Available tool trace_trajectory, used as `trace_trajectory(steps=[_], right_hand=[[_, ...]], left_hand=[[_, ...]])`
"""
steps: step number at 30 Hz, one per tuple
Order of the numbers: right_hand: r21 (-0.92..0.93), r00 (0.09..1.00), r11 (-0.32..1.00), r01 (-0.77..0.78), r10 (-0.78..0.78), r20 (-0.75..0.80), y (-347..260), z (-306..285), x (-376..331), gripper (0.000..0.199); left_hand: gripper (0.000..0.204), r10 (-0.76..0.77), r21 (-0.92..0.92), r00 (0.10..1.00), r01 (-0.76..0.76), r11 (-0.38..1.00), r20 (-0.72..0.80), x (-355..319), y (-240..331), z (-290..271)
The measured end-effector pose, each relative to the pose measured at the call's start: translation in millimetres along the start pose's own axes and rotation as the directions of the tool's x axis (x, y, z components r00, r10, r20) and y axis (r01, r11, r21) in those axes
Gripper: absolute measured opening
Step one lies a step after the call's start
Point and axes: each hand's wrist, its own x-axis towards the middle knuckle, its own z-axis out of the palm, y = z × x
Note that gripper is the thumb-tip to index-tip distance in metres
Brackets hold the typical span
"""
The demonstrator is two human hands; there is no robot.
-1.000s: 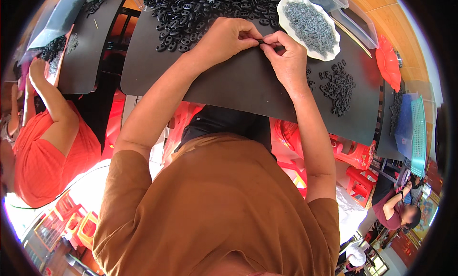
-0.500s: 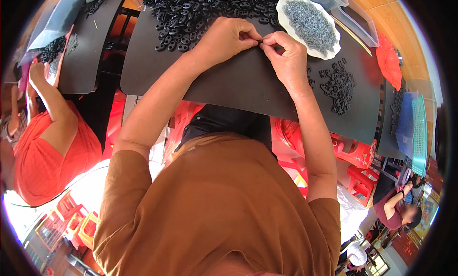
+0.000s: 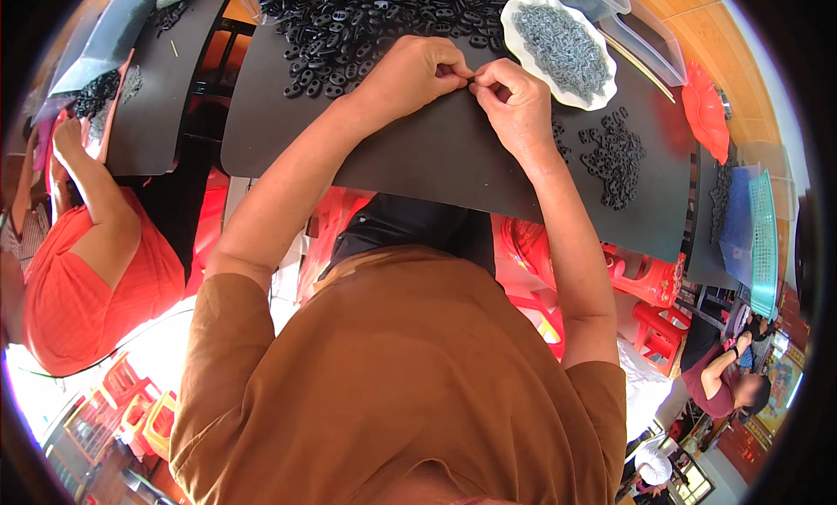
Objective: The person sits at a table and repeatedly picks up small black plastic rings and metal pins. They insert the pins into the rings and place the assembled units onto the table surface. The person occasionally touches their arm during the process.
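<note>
Head view is looking down on a black work mat [image 3: 436, 160] lying across a table, with red plastic stools [image 3: 649, 283] showing below its near edge and a person in an orange top [image 3: 78, 287] sitting at a neighbouring mat to the left. Both hands are meeting over the mat's middle. Left hand [image 3: 417, 73] is curling nearly closed, thumb and forefinger pinching a small black part [image 3: 472, 78] at the point where the right hand [image 3: 514, 99] is pinching it too, fingertips touching. Beyond the left hand a heap of black plastic rings [image 3: 366, 21] is spreading. Just beyond the right hand a white scalloped dish [image 3: 514, 34] is holding small grey metal pieces [image 3: 562, 47]; to its right a smaller pile of black parts [image 3: 615, 160] is lying.
</note>
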Motion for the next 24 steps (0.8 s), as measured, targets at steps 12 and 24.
trace_trajectory(steps=[12, 24], right_hand=[[0.351, 0.932, 0.878, -0.324, 0.232, 0.279, 22, -75, 85, 0.017], [-0.190, 0.981, 0.975, -0.117, 0.084, -0.178, 7, -86, 31, 0.010]], left_hand=[[0.018, -0.075, -0.086, 0.963, 0.054, 0.995, -0.259, 4, 15, -18], [0.015, 0.137, 0.155, 0.948, -0.095, 0.983, -0.288, 3, 19, -20]])
